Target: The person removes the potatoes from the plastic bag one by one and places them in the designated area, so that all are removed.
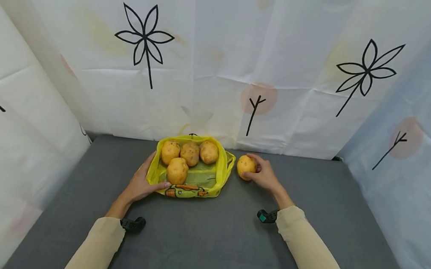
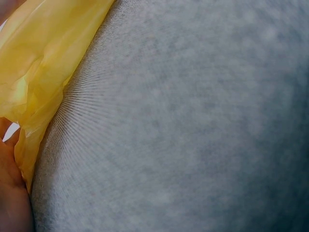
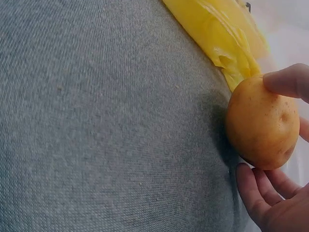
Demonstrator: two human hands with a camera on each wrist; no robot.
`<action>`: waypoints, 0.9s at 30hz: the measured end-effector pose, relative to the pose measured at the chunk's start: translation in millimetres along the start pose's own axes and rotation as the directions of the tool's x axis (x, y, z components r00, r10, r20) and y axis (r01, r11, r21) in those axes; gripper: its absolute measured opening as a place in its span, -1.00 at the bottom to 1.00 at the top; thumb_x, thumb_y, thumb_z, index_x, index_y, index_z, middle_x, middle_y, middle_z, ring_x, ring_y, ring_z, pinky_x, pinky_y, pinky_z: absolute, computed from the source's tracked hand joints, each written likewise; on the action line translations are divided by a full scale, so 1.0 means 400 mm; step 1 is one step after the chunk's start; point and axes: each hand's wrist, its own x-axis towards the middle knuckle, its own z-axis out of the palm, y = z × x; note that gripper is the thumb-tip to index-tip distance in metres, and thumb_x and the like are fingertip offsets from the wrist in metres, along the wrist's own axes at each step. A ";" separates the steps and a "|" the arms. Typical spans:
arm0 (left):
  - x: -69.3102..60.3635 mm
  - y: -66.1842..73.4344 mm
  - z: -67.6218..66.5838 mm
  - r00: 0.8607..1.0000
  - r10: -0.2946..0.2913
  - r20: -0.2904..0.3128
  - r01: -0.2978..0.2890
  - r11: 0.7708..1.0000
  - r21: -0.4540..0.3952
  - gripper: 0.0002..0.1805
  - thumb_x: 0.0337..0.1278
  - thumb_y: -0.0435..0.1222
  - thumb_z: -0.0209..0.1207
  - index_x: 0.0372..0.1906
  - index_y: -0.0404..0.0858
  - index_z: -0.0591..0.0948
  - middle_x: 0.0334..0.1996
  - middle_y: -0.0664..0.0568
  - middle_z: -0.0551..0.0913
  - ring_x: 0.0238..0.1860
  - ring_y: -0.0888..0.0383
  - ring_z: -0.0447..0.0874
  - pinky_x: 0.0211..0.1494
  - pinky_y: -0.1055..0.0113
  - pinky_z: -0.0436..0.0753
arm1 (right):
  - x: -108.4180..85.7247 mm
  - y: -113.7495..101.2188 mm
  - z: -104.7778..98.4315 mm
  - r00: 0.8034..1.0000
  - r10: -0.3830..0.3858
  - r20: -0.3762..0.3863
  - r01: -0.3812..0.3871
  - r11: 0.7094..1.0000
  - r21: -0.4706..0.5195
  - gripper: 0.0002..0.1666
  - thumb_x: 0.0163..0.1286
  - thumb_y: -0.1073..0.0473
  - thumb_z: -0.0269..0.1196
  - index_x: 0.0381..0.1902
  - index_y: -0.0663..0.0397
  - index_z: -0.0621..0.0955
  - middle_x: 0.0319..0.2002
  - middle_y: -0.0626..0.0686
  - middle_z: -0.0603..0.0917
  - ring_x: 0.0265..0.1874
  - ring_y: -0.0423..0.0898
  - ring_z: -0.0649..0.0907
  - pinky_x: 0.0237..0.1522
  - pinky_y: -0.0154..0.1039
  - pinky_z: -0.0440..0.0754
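- R hand [image 1: 266,176] grips one lone potato [image 1: 245,167], just R of frame ctr; thumb at its lower edge, fingertips over the top, palm on its R side.
- Key relation: yel. bag [image 1: 222,169] is directly L of that grip, approx. same height in frame; its R end, w/ a loose loop, sits just beside the potato, small gap in head view.
- Potato's bare side faces L, i.e. twd the bag; long axis slight, runs approx. top-to-bottom of frame. Can't tell if it touches the table [image 1: 198,244] or is a bit off it.
- R hand is the nearer one to the lone potato; L hand [image 1: 141,184] is at the bag's far (L) end.
- L hand holds the bag's lower-L corner: thumb along front edge, fingers up the L side.
- In bag, ctr of frame: four potatoes [image 1: 190,153], three in upper row, one lower L; bag mouth faces up.
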 end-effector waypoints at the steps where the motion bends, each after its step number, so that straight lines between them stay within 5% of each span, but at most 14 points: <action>1: 0.000 0.000 0.000 1.000 0.001 0.000 -0.001 1.000 0.002 0.26 0.02 -0.07 0.51 0.66 0.20 -0.13 0.58 -0.14 0.06 0.42 -0.22 0.27 0.29 -0.27 0.35 | 0.000 0.000 0.001 1.000 -0.004 0.005 0.004 1.000 0.003 -0.17 0.32 0.32 0.39 0.50 0.23 0.34 0.33 0.37 0.40 -0.04 0.26 0.64 -0.11 0.00 0.62; 12: 0.000 -0.001 0.000 1.000 -0.014 0.003 0.014 1.000 -0.001 0.26 0.02 -0.06 0.52 0.65 0.22 -0.13 0.58 -0.14 0.05 0.43 -0.21 0.26 0.30 -0.27 0.35 | 0.005 -0.003 0.015 0.999 0.043 0.034 -0.043 0.999 -0.004 -0.15 0.38 0.24 0.36 0.55 0.13 0.28 0.36 0.41 0.18 0.12 0.34 0.53 0.06 0.13 0.57; 19: -0.002 0.001 -0.001 1.000 -0.025 0.002 0.025 1.000 -0.001 0.26 0.01 -0.05 0.52 0.65 0.24 -0.13 0.59 -0.14 0.03 0.43 -0.21 0.25 0.30 -0.27 0.34 | 0.001 -0.017 0.021 0.996 0.082 0.030 -0.081 0.997 -0.013 -0.13 0.39 0.18 0.37 0.57 0.04 0.27 0.27 0.37 0.22 0.11 0.33 0.52 0.05 0.15 0.55; 27: -0.002 0.004 -0.001 0.999 -0.032 0.007 0.032 0.999 -0.006 0.27 0.02 -0.05 0.52 0.65 0.22 -0.14 0.59 -0.15 0.03 0.43 -0.21 0.25 0.29 -0.26 0.36 | 0.008 -0.030 0.014 0.999 0.028 -0.023 -0.029 0.996 -0.085 -0.15 0.37 0.11 0.41 0.53 0.05 0.33 0.25 0.36 0.30 0.14 0.33 0.49 0.09 0.21 0.52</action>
